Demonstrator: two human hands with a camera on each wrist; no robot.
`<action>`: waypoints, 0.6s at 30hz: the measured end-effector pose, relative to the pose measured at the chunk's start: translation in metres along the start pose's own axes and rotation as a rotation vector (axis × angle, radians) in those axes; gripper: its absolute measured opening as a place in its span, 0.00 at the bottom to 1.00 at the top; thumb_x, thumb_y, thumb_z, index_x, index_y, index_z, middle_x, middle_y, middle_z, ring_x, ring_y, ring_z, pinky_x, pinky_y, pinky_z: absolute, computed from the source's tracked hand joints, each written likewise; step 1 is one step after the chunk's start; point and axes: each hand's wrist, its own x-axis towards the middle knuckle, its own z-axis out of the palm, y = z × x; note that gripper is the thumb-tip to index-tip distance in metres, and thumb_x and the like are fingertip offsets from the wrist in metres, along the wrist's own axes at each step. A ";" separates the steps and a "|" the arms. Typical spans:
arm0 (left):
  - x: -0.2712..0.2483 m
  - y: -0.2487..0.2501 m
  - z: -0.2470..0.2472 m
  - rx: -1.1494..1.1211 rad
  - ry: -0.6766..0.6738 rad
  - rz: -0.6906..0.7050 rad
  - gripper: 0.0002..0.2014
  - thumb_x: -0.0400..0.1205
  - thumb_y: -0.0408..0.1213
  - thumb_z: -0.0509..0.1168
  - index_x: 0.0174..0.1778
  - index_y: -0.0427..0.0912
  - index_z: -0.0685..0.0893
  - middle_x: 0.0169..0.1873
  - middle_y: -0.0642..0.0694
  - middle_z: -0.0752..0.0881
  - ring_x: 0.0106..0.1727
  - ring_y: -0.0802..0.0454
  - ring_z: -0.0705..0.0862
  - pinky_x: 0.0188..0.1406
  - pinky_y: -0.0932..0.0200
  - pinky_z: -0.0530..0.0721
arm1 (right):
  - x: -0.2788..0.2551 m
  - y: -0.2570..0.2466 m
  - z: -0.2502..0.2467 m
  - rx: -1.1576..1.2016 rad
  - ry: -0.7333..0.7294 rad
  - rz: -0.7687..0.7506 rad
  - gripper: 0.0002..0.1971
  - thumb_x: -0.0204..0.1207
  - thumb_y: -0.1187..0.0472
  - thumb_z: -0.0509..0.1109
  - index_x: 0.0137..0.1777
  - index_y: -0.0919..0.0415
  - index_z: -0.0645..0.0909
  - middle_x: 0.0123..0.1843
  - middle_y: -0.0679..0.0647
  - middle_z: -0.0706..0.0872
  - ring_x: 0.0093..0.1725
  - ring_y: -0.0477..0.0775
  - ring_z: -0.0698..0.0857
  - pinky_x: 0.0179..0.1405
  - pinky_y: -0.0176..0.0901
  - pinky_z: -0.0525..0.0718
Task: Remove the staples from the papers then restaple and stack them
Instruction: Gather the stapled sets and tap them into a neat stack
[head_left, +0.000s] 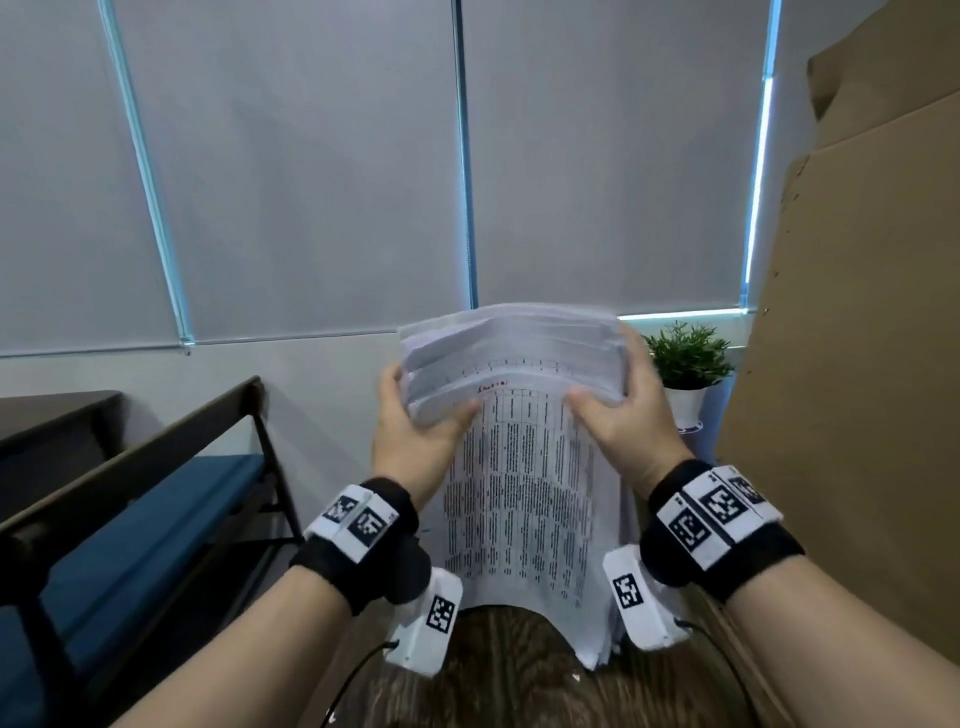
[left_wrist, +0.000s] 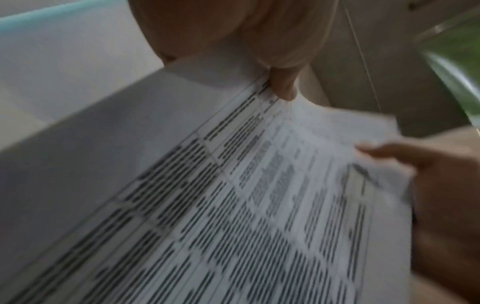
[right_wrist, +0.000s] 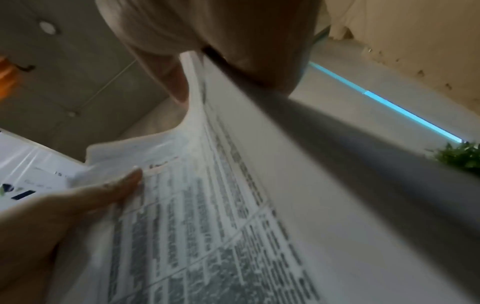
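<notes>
A thick stack of printed papers (head_left: 519, 478) with table text stands upright in front of me, its upper part bowing toward me. My left hand (head_left: 415, 421) grips the stack's upper left edge, thumb on the front sheet. My right hand (head_left: 618, 410) grips the upper right edge the same way. In the left wrist view the papers (left_wrist: 246, 216) run below my left thumb (left_wrist: 284, 86), with the right hand (left_wrist: 428, 185) across the sheet. In the right wrist view the papers (right_wrist: 221, 216) sit under my right thumb (right_wrist: 176, 82), with the left hand (right_wrist: 78, 201) opposite. No stapler or staple shows.
A dark wooden table top (head_left: 519, 675) lies under the stack's bottom edge. A small potted plant (head_left: 685, 369) stands behind on the right. Tall brown cardboard (head_left: 857, 364) fills the right side. A blue-cushioned bench (head_left: 145, 530) is on the left, window blinds (head_left: 311, 156) behind.
</notes>
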 end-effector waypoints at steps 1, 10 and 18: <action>0.000 0.005 0.000 0.014 0.040 0.026 0.47 0.62 0.52 0.83 0.74 0.61 0.65 0.60 0.57 0.82 0.58 0.58 0.85 0.66 0.49 0.82 | 0.001 -0.004 -0.001 0.007 0.001 -0.021 0.38 0.75 0.78 0.67 0.79 0.48 0.64 0.64 0.49 0.78 0.42 0.44 0.85 0.38 0.45 0.89; 0.000 0.016 -0.016 -0.020 -0.036 -0.061 0.31 0.69 0.31 0.80 0.63 0.49 0.72 0.59 0.50 0.84 0.59 0.54 0.85 0.61 0.53 0.84 | -0.020 0.019 -0.007 -0.002 0.005 0.052 0.31 0.72 0.71 0.77 0.68 0.44 0.69 0.57 0.38 0.81 0.55 0.31 0.84 0.45 0.21 0.81; 0.008 0.027 -0.001 0.046 0.167 0.094 0.21 0.72 0.33 0.79 0.53 0.53 0.76 0.46 0.52 0.88 0.47 0.54 0.89 0.52 0.55 0.87 | -0.012 0.014 0.008 -0.015 0.132 0.074 0.15 0.77 0.66 0.74 0.54 0.45 0.78 0.44 0.48 0.87 0.35 0.43 0.86 0.31 0.34 0.82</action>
